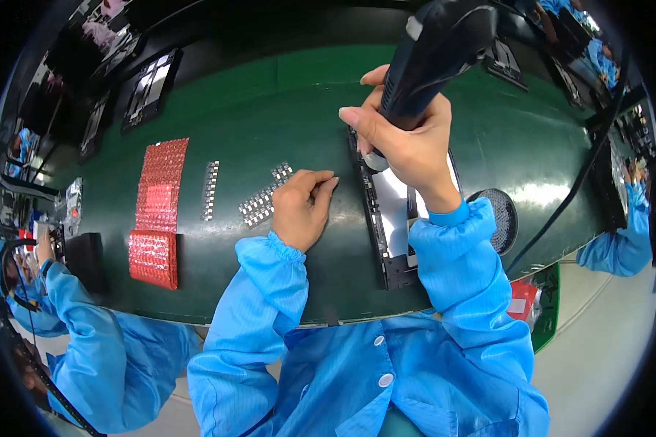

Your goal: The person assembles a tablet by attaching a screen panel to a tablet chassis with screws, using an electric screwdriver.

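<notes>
My right hand (415,142) is wrapped round the handle of a bulky black hand-held tool (444,54), shaped like a heat gun. It is above a flat black-framed device (377,218) with a shiny silver panel. Beneath my fingers a round silvery piece (375,161) touches the device's upper part; whether it belongs to the tool I cannot tell. My left hand (302,207) rests on the table left of the device, thumb and forefinger pressed together; anything between them is too small to make out. Strips of small black-and-white parts (259,207) lie beside and partly behind it.
Red bubble wrap (159,189) and another parts strip (210,191) lie left on the green table (299,291). A round black mesh dish (499,218) stands right of the device, near a black cable (561,204). More framed panels (151,87) lie farther back. Co-workers sit at both sides.
</notes>
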`<act>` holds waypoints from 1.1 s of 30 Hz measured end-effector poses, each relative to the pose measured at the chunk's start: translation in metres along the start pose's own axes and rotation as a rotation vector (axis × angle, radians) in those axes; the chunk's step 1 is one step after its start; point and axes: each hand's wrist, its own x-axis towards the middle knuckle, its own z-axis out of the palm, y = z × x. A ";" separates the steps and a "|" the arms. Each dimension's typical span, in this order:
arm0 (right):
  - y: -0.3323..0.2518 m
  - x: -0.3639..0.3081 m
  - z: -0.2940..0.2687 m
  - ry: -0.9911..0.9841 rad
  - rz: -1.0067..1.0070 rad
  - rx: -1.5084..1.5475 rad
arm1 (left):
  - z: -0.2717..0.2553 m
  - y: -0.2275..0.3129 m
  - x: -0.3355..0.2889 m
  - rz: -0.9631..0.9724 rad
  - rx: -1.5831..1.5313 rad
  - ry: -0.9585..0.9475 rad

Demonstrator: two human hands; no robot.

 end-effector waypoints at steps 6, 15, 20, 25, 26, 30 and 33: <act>0.017 0.003 0.001 0.045 0.047 -0.058 | 0.001 0.000 -0.001 -0.116 -0.130 -0.035; 0.024 0.002 0.001 0.044 0.023 -0.033 | 0.003 -0.006 -0.002 -0.131 -0.178 -0.007; 0.025 -0.006 0.003 0.023 -0.013 -0.055 | 0.000 -0.001 -0.003 -0.099 -0.198 -0.009; 0.031 -0.009 0.006 -0.005 -0.020 -0.114 | 0.003 -0.015 -0.007 -0.039 -0.191 0.003; 0.027 -0.008 0.004 -0.035 -0.033 -0.151 | 0.003 -0.012 -0.005 -0.012 -0.185 0.001; 0.021 -0.005 0.002 -0.018 -0.042 -0.167 | 0.002 -0.007 0.001 0.001 -0.165 -0.004; 0.022 -0.003 0.004 0.001 -0.019 -0.122 | 0.002 -0.011 0.003 0.026 -0.139 -0.021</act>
